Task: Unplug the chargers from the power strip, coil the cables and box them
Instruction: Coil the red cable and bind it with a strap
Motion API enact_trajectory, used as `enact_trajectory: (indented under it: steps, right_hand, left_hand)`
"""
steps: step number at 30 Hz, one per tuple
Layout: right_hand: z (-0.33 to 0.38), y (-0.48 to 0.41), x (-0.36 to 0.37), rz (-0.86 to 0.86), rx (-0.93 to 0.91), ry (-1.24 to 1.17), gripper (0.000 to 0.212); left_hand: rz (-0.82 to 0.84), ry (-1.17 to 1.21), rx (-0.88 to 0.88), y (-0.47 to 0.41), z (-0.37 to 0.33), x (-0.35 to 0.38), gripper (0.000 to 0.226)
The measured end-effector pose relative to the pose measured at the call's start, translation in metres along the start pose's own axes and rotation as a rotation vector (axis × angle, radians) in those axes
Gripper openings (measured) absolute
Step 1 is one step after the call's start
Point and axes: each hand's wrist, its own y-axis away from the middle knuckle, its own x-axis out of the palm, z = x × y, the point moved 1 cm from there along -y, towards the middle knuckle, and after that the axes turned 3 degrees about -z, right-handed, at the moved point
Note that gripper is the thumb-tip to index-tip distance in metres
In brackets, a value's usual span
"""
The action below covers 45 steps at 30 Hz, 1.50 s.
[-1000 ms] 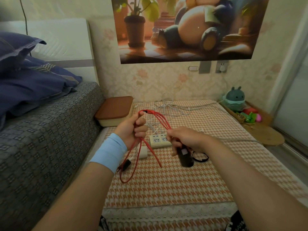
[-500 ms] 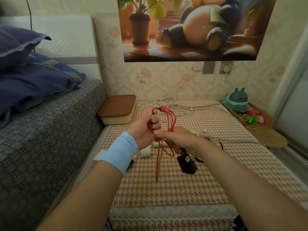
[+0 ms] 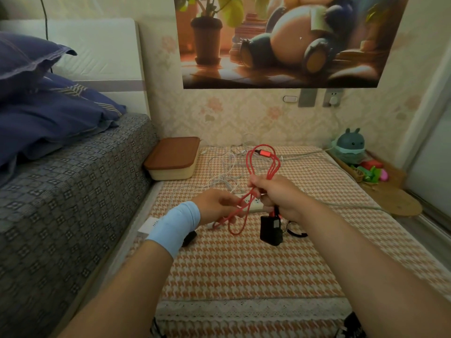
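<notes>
While I coil it, the red cable [image 3: 244, 206] is shared between my two hands above the cloth-covered worktop [image 3: 244, 269]. My right hand [image 3: 280, 198] is curled tight around the gathered strands. Several long loops stand up out of that fist toward the far side, with the cable's red plug tip [image 3: 264, 152] at their top. The black charger block [image 3: 270, 230] hangs just below this hand on the same cable, clear of the cloth, so its weight keeps the lower end straight.

My left hand [image 3: 214, 206], wearing a pale blue wristband [image 3: 174, 226], sits just left of the right and slightly nearer. Its grip is pinched on the slack lower strands, which droop in a loose loop beneath it. I judge this holds the tail steady for the next turn.

Behind my hands, mostly hidden, lies the white power strip [image 3: 256, 206]. Farther back, thin white cables [image 3: 227, 164] sprawl uncoiled. At the far left, against the bed [image 3: 73, 191], sits the cream box with its brown lid [image 3: 174, 152] on, well apart from my hands.
</notes>
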Motion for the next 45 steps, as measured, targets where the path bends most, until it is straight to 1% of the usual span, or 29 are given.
enact_trajectory:
  steps: [2,4,5,6,7,9,10,11,12,14,15,16,17,18,20,22,23,24,26,27,28,30,32,34,36,39,41,43,45]
  right_hand:
    - [-0.001,-0.004,-0.005,-0.083,0.015,-0.024,0.029]
    - [-0.002,-0.007,-0.01,-0.189,0.029,-0.077,0.03]
    - [-0.003,-0.009,-0.013,-0.242,0.031,-0.092,0.03]
    - [-0.003,-0.011,-0.016,-0.289,0.031,-0.096,0.03]
    - [-0.003,-0.012,-0.019,-0.326,0.032,-0.09,0.03]
    - [-0.003,-0.013,-0.025,-0.33,0.026,-0.066,0.031]
    - [-0.002,-0.012,-0.025,-0.287,0.019,-0.048,0.031]
    - [-0.001,-0.011,-0.024,-0.224,0.014,-0.022,0.031]
    - [0.0,-0.008,-0.022,-0.158,0.013,0.012,0.031]
    - [0.002,-0.003,-0.013,-0.064,0.014,0.08,0.031]
    - [0.002,-0.001,-0.008,-0.038,0.014,0.098,0.03]
    - [0.003,0.0,-0.004,-0.02,0.014,0.097,0.03]
    - [0.005,0.001,0.0,-0.003,0.014,0.078,0.029]
    - [0.006,0.001,0.003,0.017,0.012,0.04,0.029]
    - [0.008,0.002,0.006,0.043,0.011,-0.072,0.029]
    - [0.009,0.0,0.004,0.018,0.008,-0.155,0.028]
    - [0.009,0.0,0.002,-0.015,-0.002,-0.154,0.028]
    - [0.008,-0.001,0.0,-0.061,-0.017,-0.111,0.029]
    - [0.005,-0.002,-0.006,-0.165,-0.045,0.075,0.033]
    - [0.002,-0.002,-0.007,-0.194,-0.046,0.171,0.035]
    - [0.0,-0.002,-0.007,-0.187,-0.03,0.227,0.037]
    - [-0.004,0.001,0.0,-0.077,0.038,0.226,0.042]
    - [-0.007,0.006,0.012,0.069,0.088,0.216,0.046]
    - [-0.01,0.011,0.024,0.189,0.069,0.247,0.04]
    - [-0.014,0.011,0.034,0.243,0.034,0.265,0.038]
    - [-0.017,0.007,0.04,0.24,0.034,0.237,0.04]
    - [-0.014,0.008,0.038,0.267,0.057,0.265,0.037]
    - [-0.011,0.008,0.033,0.305,0.089,0.304,0.029]
    - [-0.011,0.007,0.025,0.308,0.122,0.319,0.024]
  left_hand:
    - [-0.085,-0.081,-0.012,-0.002,0.008,-0.008,0.024]
    - [-0.241,-0.084,-0.066,-0.008,0.018,-0.016,0.022]
    - [-0.329,-0.04,-0.114,-0.012,0.026,-0.022,0.023]
    - [-0.414,0.0,-0.183,-0.015,0.034,-0.028,0.03]
    - [-0.472,-0.009,-0.264,-0.019,0.044,-0.036,0.035]
    - [-0.454,-0.167,-0.42,-0.015,0.054,-0.049,0.03]
    - [-0.438,-0.233,-0.452,-0.011,0.056,-0.051,0.028]
    - [-0.445,-0.274,-0.424,-0.011,0.056,-0.052,0.029]
    - [-0.474,-0.257,-0.334,-0.01,0.053,-0.051,0.032]
    - [-0.548,-0.101,-0.089,-0.006,0.039,-0.04,0.038]
    - [-0.542,-0.026,0.028,-0.003,0.029,-0.032,0.036]
    - [-0.487,0.04,0.123,0.0,0.016,-0.023,0.032]
    - [-0.393,0.097,0.184,0.0,0.007,-0.013,0.03]
    - [-0.282,0.136,0.203,0.0,-0.001,-0.003,0.033]
    - [-0.099,0.14,0.16,-0.003,-0.006,0.013,0.038]
    - [0.015,0.177,0.077,-0.004,-0.004,0.021,0.025]
    - [0.028,0.228,0.031,-0.003,-0.005,0.023,0.018]
    - [-0.002,0.269,-0.017,-0.004,-0.006,0.021,0.018]
    - [-0.092,0.391,-0.115,-0.008,-0.007,0.017,0.024]
    - [-0.113,0.504,-0.158,-0.01,-0.006,0.014,0.025]
    - [-0.12,0.648,-0.192,-0.012,-0.005,0.012,0.027]
    - [-0.154,0.956,-0.21,-0.015,-0.003,0.008,0.027]
    - [-0.189,1.212,-0.168,-0.016,-0.004,0.007,0.028]
    - [-0.193,1.379,-0.112,-0.017,-0.007,0.009,0.029]
    - [-0.188,1.491,-0.095,-0.018,-0.011,0.013,0.032]
    - [-0.181,1.508,-0.068,-0.016,-0.015,0.014,0.032]
    - [-0.19,1.425,-0.066,-0.016,-0.014,0.008,0.032]
    - [-0.227,1.302,-0.076,-0.015,-0.01,-0.001,0.033]
    - [-0.27,1.193,-0.101,-0.013,-0.004,-0.011,0.033]
